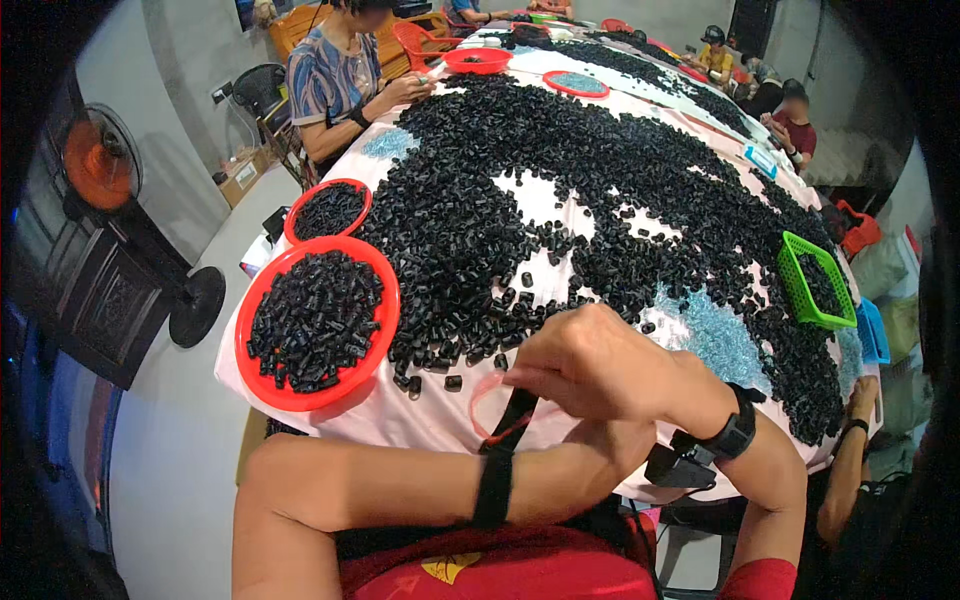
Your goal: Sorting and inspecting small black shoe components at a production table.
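Note:
My right hand [590,360] is bent over with its fingers closed, pinching the end of a black strap [493,488] that circles my left forearm. A thin pinkish loop [474,412] curves out beside the strap, touching the fingertips. My left forearm lies across the front of me, and my left hand [628,440] is mostly hidden beneath the right hand and wrist, fingers out of sight. On my right wrist sit a black watch-like band [738,428] and a boxy black device [680,466]. Small black plastic pieces [455,345] lie just beyond my hands.
Red basins of black pieces [315,320] stand on the left of the pink-covered table [420,410]. Clear bluish bits [715,340] lie in piles. A green basket [815,280] is at the right. Another person [335,80] works at the left; a co-worker's arm [850,450] shows at right.

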The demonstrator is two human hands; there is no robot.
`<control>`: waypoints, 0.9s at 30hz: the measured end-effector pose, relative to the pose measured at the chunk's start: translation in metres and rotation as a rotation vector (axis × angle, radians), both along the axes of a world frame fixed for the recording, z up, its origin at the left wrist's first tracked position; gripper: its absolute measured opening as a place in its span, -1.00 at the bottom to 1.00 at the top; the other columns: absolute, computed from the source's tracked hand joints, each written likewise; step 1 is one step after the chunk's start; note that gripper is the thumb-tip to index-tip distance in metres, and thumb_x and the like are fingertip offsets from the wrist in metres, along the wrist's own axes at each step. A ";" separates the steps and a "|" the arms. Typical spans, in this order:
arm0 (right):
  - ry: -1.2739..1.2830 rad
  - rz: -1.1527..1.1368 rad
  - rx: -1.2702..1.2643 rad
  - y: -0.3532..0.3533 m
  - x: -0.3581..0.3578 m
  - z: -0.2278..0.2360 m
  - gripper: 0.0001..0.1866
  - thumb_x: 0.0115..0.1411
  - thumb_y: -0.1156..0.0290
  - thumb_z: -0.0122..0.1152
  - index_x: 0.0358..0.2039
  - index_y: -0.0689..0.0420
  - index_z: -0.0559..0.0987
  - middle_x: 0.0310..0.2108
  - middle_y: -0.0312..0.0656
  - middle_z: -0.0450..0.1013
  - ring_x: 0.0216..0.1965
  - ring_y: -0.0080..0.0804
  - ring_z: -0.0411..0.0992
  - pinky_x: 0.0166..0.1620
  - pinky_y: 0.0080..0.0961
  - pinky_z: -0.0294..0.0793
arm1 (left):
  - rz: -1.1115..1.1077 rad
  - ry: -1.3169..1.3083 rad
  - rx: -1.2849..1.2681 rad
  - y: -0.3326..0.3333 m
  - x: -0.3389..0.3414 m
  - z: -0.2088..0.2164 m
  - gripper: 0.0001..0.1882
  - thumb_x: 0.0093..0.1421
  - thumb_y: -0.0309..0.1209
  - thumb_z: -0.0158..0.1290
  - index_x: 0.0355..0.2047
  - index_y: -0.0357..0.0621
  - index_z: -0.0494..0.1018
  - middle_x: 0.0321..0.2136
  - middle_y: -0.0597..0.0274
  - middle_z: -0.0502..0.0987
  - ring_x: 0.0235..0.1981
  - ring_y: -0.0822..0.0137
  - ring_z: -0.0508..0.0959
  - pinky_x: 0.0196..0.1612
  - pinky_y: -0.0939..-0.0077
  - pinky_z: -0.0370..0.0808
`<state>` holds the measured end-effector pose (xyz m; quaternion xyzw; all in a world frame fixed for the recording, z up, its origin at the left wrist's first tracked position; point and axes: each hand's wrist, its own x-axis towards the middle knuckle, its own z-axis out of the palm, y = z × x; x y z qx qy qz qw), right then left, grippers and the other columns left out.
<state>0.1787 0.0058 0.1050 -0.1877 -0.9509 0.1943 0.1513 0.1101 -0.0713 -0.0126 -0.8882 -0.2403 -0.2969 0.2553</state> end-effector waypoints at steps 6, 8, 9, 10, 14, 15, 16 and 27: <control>-0.165 -0.124 -0.454 -0.002 0.018 -0.004 -0.76 0.30 0.26 0.25 -0.26 0.20 0.66 -0.37 -0.01 0.60 -0.36 -0.21 0.59 -0.29 -0.31 0.53 | -0.249 0.242 -0.460 -0.014 -0.034 0.099 -0.86 0.05 -0.42 0.06 -0.53 -0.25 0.52 -0.61 -0.08 0.52 -0.47 0.14 0.60 -0.40 0.13 0.51; 0.122 -0.111 -0.420 -0.011 0.025 -0.017 -0.76 0.31 0.31 0.20 -0.27 0.23 0.67 -0.40 -0.02 0.60 -0.34 -0.23 0.61 -0.25 -0.33 0.56 | -0.501 -0.127 -0.897 0.013 -0.039 0.108 -0.83 0.13 -0.42 0.07 -0.50 -0.29 0.52 -0.61 -0.09 0.54 -0.58 0.07 0.57 -0.44 0.17 0.49; 0.409 -0.082 -0.372 -0.022 0.031 -0.024 -0.76 0.31 0.35 0.16 -0.28 0.26 0.67 -0.42 -0.04 0.61 -0.31 -0.25 0.64 -0.22 -0.34 0.60 | -0.612 -0.341 -0.952 0.029 -0.042 0.106 -0.82 0.20 -0.39 0.06 -0.42 -0.26 0.54 -0.59 -0.03 0.54 -0.58 0.12 0.57 -0.42 0.30 0.51; 0.762 0.079 -1.017 -0.025 0.070 -0.060 -0.42 0.18 0.40 0.30 0.20 0.28 0.42 0.27 -0.03 0.33 0.14 -0.29 0.41 0.17 -0.28 0.47 | -0.592 -0.389 -1.119 0.040 -0.044 0.136 -0.83 0.22 -0.39 0.04 -0.37 -0.23 0.55 -0.59 0.04 0.56 -0.57 0.24 0.58 -0.42 0.34 0.50; 0.445 -0.316 0.060 -0.070 0.042 -0.032 -0.84 0.14 0.42 0.35 -0.30 0.23 0.67 -0.50 -0.16 0.55 -0.46 -0.28 0.52 -0.38 -0.38 0.48 | -0.251 -1.018 -1.022 0.090 -0.032 0.125 -0.78 0.30 -0.34 0.07 -0.30 -0.26 0.59 -0.62 0.24 0.56 -0.55 0.54 0.54 -0.48 0.55 0.43; 0.493 -0.276 0.159 -0.076 0.031 -0.025 -0.75 0.06 0.32 0.47 -0.30 0.17 0.66 -0.45 -0.18 0.57 -0.47 -0.29 0.51 -0.42 -0.42 0.48 | -0.133 -1.098 -0.979 0.098 -0.023 0.122 -0.78 0.30 -0.35 0.07 -0.32 -0.28 0.58 -0.62 0.21 0.57 -0.56 0.51 0.55 -0.48 0.52 0.44; 0.537 -0.320 0.192 -0.085 0.015 -0.017 -0.67 -0.03 0.32 0.55 -0.28 0.16 0.64 -0.44 -0.16 0.57 -0.46 -0.27 0.52 -0.40 -0.41 0.49 | -0.138 -1.093 -0.982 0.106 -0.012 0.116 -0.78 0.30 -0.35 0.07 -0.32 -0.28 0.58 -0.62 0.21 0.57 -0.56 0.51 0.55 -0.48 0.52 0.44; 0.518 -0.461 0.237 -0.079 -0.005 -0.039 -0.48 -0.20 0.31 0.68 -0.26 0.17 0.56 -0.41 -0.13 0.49 -0.48 -0.26 0.47 -0.45 -0.48 0.42 | 0.068 -0.935 -0.766 0.123 -0.006 0.080 -0.81 0.26 -0.39 0.10 -0.33 -0.30 0.58 -0.49 -0.10 0.64 -0.46 -0.03 0.67 -0.35 0.20 0.56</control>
